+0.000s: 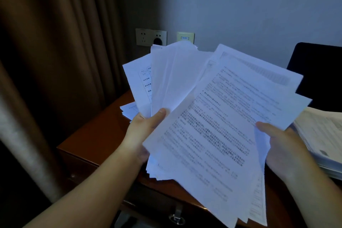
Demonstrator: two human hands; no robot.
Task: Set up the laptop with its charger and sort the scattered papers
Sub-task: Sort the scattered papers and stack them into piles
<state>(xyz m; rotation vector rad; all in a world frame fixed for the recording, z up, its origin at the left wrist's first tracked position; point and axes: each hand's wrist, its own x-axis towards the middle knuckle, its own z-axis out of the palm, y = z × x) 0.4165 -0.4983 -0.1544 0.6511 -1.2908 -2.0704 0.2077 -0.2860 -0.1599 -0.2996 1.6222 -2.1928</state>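
Left hand [146,126] and right hand [283,142] both clamp a fanned sheaf of papers [212,116] between them, above the wooden surface [96,135]. Print is Chinese, too blurred to read. Another paper stack [322,139] lies right of the right hand.

The papers [212,116] are white with black printed text, one sheet bearing a ruled table; the desk [96,135] is reddish-brown wood; the curtain [55,42] is brown, falling in vertical folds; the wall [240,5] is pale grey-blue; the socket plates [150,36] are beige.
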